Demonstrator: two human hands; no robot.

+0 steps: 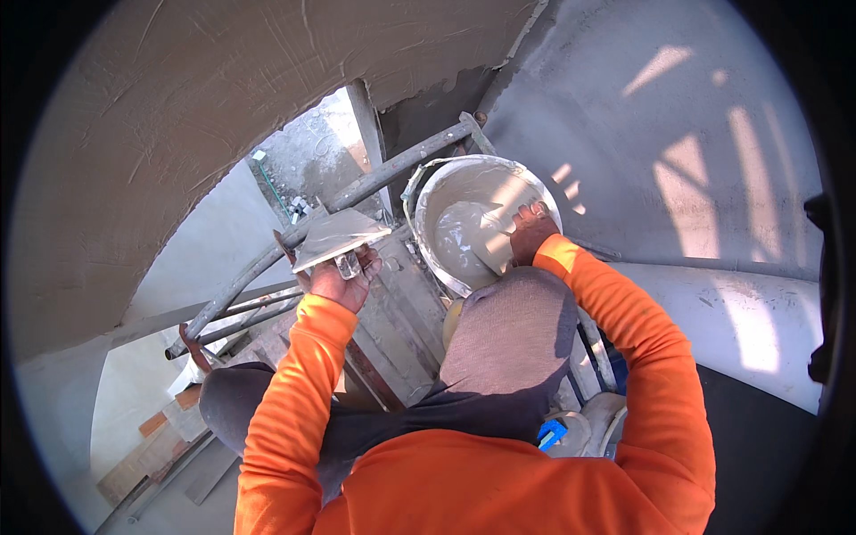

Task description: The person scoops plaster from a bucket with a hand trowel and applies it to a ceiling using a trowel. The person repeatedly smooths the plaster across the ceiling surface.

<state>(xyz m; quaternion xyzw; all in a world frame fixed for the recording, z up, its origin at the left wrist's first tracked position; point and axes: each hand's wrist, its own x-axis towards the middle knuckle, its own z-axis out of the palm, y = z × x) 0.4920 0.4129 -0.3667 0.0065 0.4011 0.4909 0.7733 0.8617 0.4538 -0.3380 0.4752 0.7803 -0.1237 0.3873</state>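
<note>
My left hand (343, 283) is closed round the handle of a hawk (341, 235), whose flat pale plate is held above the hand and tilted. Right of it stands a round white bucket (426, 247) with wet grey plaster (464, 234) inside. My right hand (532, 234) reaches over the bucket's right side with its fingers curled. What those fingers grip is mostly hidden by the hand and the bucket. My right knee (513, 330) is bent up close to the bucket's near rim.
Wooden planks (392, 312) lie beneath me and the bucket. A metal scaffold pipe (383, 180) runs diagonally behind the hawk. Freshly plastered brown wall (178, 116) rises at left; a smooth grey wall (615, 125) stands at right. Loose boards (147, 464) lie lower down at left.
</note>
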